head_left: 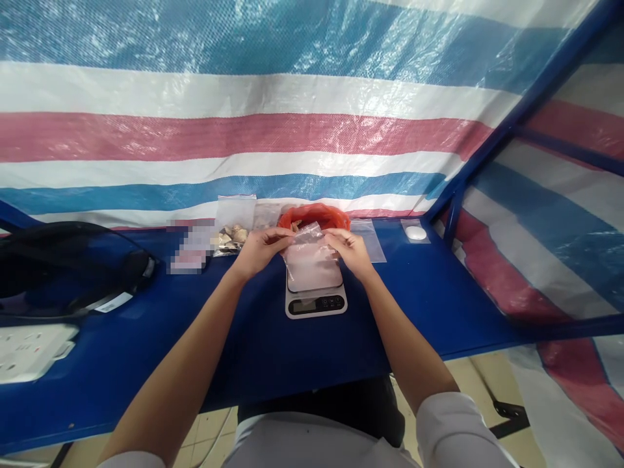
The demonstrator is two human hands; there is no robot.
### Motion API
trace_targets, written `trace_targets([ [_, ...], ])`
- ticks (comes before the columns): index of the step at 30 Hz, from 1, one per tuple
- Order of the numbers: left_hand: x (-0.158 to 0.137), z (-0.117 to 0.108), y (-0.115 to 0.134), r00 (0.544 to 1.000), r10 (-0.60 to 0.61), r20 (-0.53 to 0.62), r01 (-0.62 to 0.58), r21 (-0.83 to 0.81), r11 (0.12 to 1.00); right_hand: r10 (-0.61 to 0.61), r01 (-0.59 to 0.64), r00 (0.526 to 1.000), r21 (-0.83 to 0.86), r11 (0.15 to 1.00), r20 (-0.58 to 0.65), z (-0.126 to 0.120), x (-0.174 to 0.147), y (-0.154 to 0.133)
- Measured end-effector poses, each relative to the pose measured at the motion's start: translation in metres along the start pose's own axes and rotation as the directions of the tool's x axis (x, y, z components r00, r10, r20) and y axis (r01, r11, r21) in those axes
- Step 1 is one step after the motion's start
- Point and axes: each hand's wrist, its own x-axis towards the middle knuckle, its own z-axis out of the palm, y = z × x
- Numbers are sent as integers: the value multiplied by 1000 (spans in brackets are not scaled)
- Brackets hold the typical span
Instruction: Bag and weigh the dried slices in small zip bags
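Between my two hands is a clear plastic bag (308, 255), held by its upper corners above a white digital kitchen scale (316, 305). My left hand (263, 250) pinches the left corner, thumb against fingers. On the other corner, my right hand (350, 248) is closed in the same way. The bag looks flat, and part of the scale's platform shows through it. Just behind the bag sits a red plastic bag (314, 213) with its mouth spread; some light brown pieces show at its rim. The scale's display is too dim to read.
Left of my hands stands a zip bag (233, 234) of dried brown pieces. More clear bags (370, 240) lie at right, with a small white round item (416, 233) beyond. A black headset (131, 270) and white power strip (36, 354) occupy the blue table's (414, 312) left.
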Motion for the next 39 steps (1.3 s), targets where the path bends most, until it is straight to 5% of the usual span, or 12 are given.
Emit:
trace_targets([
  [4, 16, -13, 17, 960, 19, 278, -71, 178, 981, -57, 60, 994, -30, 998, 96, 3, 2, -2],
  [7, 24, -13, 20, 933, 20, 360, -118, 255, 960, -78, 86, 987, -51, 995, 138, 9, 3, -1],
  [9, 24, -9, 19, 946, 47, 321, -148, 300, 942, -87, 96, 991, -86, 992, 102, 11, 2, 0],
  [12, 11, 1, 17, 977, 189, 94, -211, 419, 883, -115, 115, 993, -178, 977, 9, 13, 1, 3],
  [16, -10, 20, 20, 951, 291, -103, -187, 558, 809, -172, 147, 984, -310, 939, -52, 15, -1, 7],
  [20, -15, 32, 17, 993, 41, -111, 15, 463, 886, -298, 260, 954, -382, 887, -41, 20, -5, 10],
  [25, -8, 32, 2, 974, -187, -126, 196, 66, 978, -420, 422, 903, -356, 834, 87, 25, -10, 13],
  [32, -13, 35, -10, 993, -99, -72, 98, -19, 995, -228, 229, 973, -260, 938, 35, 20, -8, 15],
  [39, -17, 39, -10, 996, -93, 11, 92, 49, 995, -253, 253, 966, -319, 913, 44, 17, -5, 15],
])
